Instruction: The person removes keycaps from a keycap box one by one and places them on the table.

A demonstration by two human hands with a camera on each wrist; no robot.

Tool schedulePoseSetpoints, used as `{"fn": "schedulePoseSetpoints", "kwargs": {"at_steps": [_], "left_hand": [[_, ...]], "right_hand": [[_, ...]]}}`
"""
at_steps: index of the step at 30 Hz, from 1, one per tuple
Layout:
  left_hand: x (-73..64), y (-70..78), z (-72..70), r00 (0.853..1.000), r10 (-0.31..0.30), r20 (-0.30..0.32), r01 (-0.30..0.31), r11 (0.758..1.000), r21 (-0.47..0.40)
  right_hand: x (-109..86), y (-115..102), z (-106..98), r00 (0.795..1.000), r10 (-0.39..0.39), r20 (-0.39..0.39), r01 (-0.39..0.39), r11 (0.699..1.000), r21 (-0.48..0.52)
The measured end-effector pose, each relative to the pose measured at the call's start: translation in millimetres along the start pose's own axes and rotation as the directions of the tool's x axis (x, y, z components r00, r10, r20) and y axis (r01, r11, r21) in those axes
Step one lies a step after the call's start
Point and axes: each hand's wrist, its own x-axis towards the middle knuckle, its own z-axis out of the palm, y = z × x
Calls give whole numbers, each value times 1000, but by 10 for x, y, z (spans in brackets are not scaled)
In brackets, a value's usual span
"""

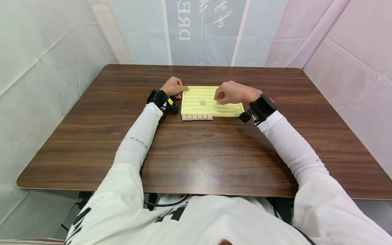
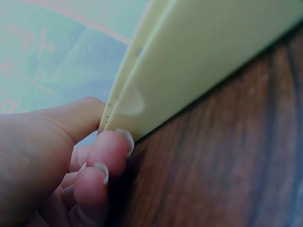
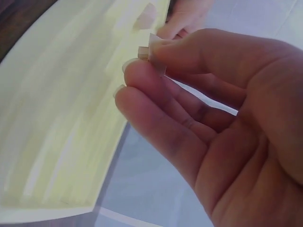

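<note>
A yellow ridged keycap tray [image 1: 196,109] lies on the table in front of me. My left hand [image 1: 173,87] grips its far left corner, thumb on the rim and curled fingers against the side wall [image 2: 189,61], as the left wrist view shows. Over the right part of the tray, my right hand [image 1: 235,92] pinches a small pale keycap [image 3: 155,51] between thumb and fingertips. Another keycap [image 1: 202,102] sits on the ridges near the middle. Several keycaps [image 1: 197,117] stand in a row along the tray's front left edge.
The brown wooden table [image 1: 214,153] extends around the tray on every side. White sheeting [image 1: 46,61] hangs at the left, and a printed blue-grey panel [image 1: 208,44] stands behind the far edge. Both wrists wear black camera mounts [image 1: 263,108].
</note>
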Motion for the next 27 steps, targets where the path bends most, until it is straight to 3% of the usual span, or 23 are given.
{"fn": "schedulePoseSetpoints", "kwargs": {"at_steps": [9, 27], "left_hand": [[4, -2, -3, 1000, -6, 8, 6, 1000, 0], [23, -7, 4, 1000, -9, -1, 9, 1000, 8]], "right_hand": [[-51, -55, -56, 1000, -13, 0, 13, 1000, 8], [-178, -140, -229, 999, 41, 14, -41, 999, 1]]}}
